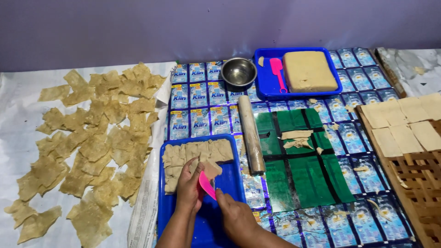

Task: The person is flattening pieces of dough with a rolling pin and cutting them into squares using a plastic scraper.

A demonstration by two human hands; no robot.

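Here, over the near blue tray point(229, 183):
Left hand point(189, 186): curled around a thin dough piece point(211, 169), raised above the tray.
Right hand point(235, 215): grasping a pink scraper point(206, 184), blade beneath the dough piece.
Tray: dough sheets point(193, 154) stacked at far end.
Beside: rolling pin point(251, 133) right, drying pieces point(92, 142) left.

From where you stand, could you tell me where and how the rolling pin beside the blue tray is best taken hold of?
Take the rolling pin around its middle, coming from above with the grip across its width. It is a plain cylinder lying flat, long axis running away from you, nothing resting on it. The blue tray sits close on its left, so the green mat side gives more finger room.
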